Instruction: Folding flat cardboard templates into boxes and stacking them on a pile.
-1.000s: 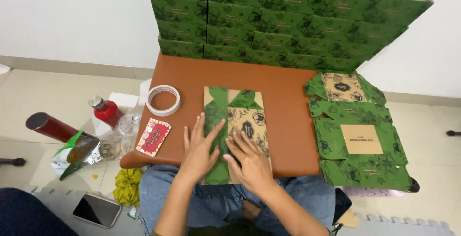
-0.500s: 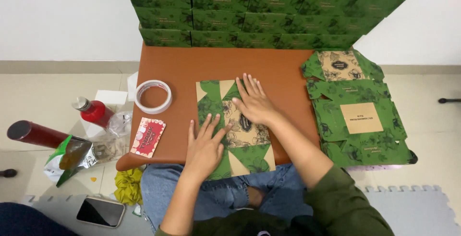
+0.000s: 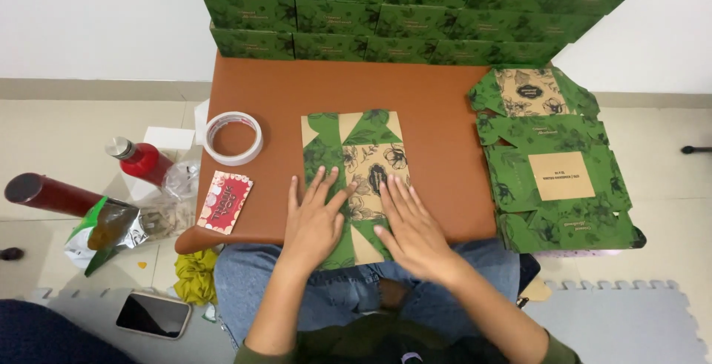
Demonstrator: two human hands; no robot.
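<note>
Brown tabletop bears flat green carton, boxes behind.

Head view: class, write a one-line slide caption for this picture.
Left hand and right hand press a flat green-and-brown box blank onto a brown table, tape roll alongside.

Your flattened green-and-tan carton blank lies on the brown table's front edge, with folded green boxes stacked along the far edge and more flat green blanks piled to your right, one bearing a tan square label. A small red card packet rests near your left. On the floor lie a green foil pouch and a dark-screened phone.
</note>
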